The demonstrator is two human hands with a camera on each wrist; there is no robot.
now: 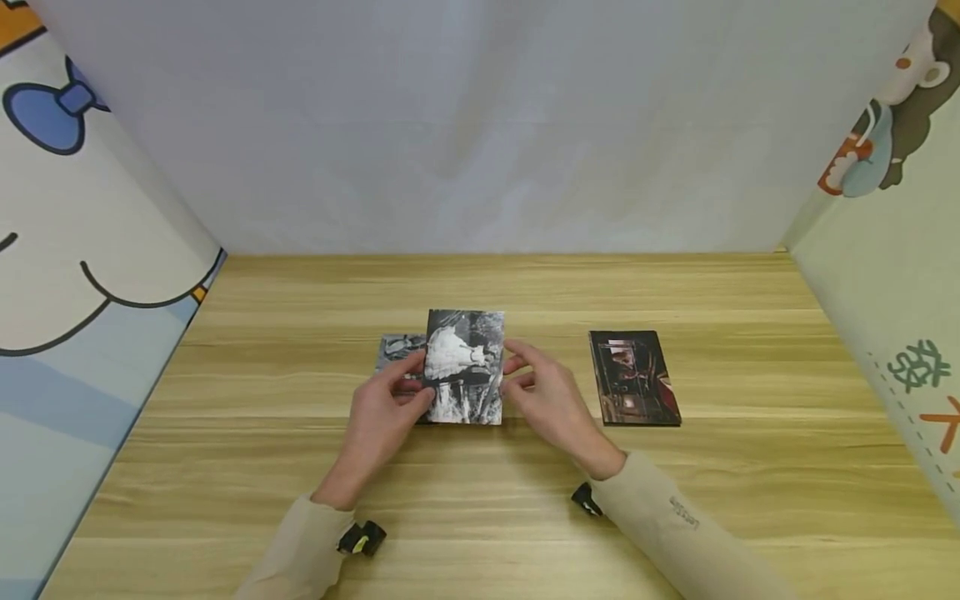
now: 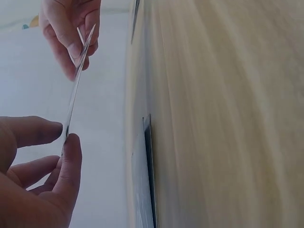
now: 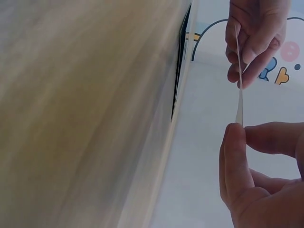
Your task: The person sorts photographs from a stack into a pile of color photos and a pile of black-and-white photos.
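A black-and-white photo card [image 1: 465, 367] showing a figure in a pale dress is held above the table between both hands. My left hand [image 1: 382, 412] pinches its left edge between thumb and fingers. At the opposite edge, my right hand [image 1: 551, 400] pinches it the same way. Seen edge-on in the left wrist view, the photo card [image 2: 74, 95] splits into two thin edges near the right hand. Below and to the left lies another black-and-white card [image 1: 397, 345], partly hidden by the held one and the left hand.
A dark coloured picture card or stack of cards [image 1: 636, 379] lies on the wooden table [image 1: 480, 517], right of the right hand. A pale wall [image 1: 480, 125] stands behind the table, with cartoon-printed panels on both sides. Black straps show near both cuffs.
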